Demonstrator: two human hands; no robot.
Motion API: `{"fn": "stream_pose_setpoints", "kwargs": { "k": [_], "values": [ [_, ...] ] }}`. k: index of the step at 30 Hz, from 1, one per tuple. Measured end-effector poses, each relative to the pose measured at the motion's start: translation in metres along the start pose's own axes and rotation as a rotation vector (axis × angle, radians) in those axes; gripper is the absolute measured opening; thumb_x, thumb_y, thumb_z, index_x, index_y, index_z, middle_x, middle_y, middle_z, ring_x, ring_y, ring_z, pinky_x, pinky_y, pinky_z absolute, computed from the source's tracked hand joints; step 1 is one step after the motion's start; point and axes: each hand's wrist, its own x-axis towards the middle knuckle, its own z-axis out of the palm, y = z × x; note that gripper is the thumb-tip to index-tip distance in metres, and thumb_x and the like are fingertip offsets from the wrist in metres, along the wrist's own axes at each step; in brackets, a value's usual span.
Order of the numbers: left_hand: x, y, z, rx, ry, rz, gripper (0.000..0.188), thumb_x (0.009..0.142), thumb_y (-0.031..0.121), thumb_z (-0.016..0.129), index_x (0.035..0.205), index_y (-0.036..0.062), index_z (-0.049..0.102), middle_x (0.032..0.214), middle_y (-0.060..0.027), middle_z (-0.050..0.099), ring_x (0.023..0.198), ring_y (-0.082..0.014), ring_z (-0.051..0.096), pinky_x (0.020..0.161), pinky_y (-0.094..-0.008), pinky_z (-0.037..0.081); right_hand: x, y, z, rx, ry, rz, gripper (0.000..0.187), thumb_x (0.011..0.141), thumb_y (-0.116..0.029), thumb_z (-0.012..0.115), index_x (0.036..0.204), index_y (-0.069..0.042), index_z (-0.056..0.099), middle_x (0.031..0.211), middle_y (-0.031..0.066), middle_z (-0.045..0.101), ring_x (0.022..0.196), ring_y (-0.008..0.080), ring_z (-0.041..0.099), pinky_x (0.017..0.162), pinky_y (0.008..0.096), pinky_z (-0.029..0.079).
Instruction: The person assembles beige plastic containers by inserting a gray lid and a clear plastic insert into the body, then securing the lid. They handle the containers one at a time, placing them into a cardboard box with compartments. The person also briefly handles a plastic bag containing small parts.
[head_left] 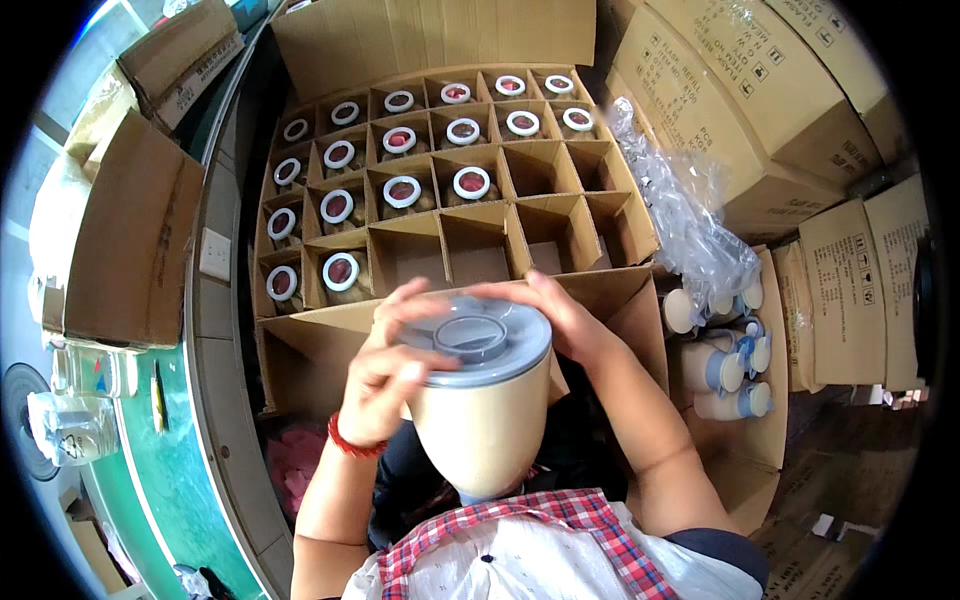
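Observation:
A cream vacuum flask (480,425) stands in front of my body, its narrow blue end down against my apron. Its wide grey-blue round end (518,328), with a raised ring in the middle, faces up. My left hand (385,365) grips the left side of this wide end, with fingers bent over the rim. Around the far right edge curls my right hand (565,320), its fingers on the rim. Just beyond is a divided carton (430,40). Many of its compartments hold flask liners (341,272) with white rings around their mouths; several at the right and front hold none.
At the right, an open carton (735,425) holds several cream flasks (712,366) with blue lids. Crumpled clear plastic (690,220) drapes beside it. Closed cartons (740,90) are stacked behind. To the left, a green-topped table (160,490) carries a yellow cutter (158,397) and clear containers (72,428).

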Motion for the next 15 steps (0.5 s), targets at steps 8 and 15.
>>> {"fn": "stream_pose_setpoints", "kwargs": {
  "k": [8,15],
  "values": [
    [-0.013,-0.034,-0.019,-0.250,0.147,-0.265,0.057,0.104,0.045,0.030,0.111,-0.0009,0.063,0.142,-0.0215,0.046,0.132,-0.0310,0.044,0.110,-0.0443,0.031,-0.028,-0.032,0.004,-0.644,0.372,-0.183,0.059,0.102,-0.045,0.037,0.126,0.006,0.055,0.117,0.0202,0.066,0.114,0.0321,0.061,0.098,0.0364,0.047],
    [0.006,-0.017,-0.022,-0.180,-0.095,-0.084,0.062,0.089,0.053,0.058,0.123,0.0017,0.061,0.139,-0.0212,0.050,0.135,-0.0356,0.040,0.112,-0.0484,0.028,0.026,-0.020,0.001,-0.104,-0.185,-0.197,0.079,0.097,-0.064,0.032,0.128,0.004,0.055,0.134,0.0167,0.056,0.127,0.0286,0.051,0.110,0.0405,0.035]
  ]
}}
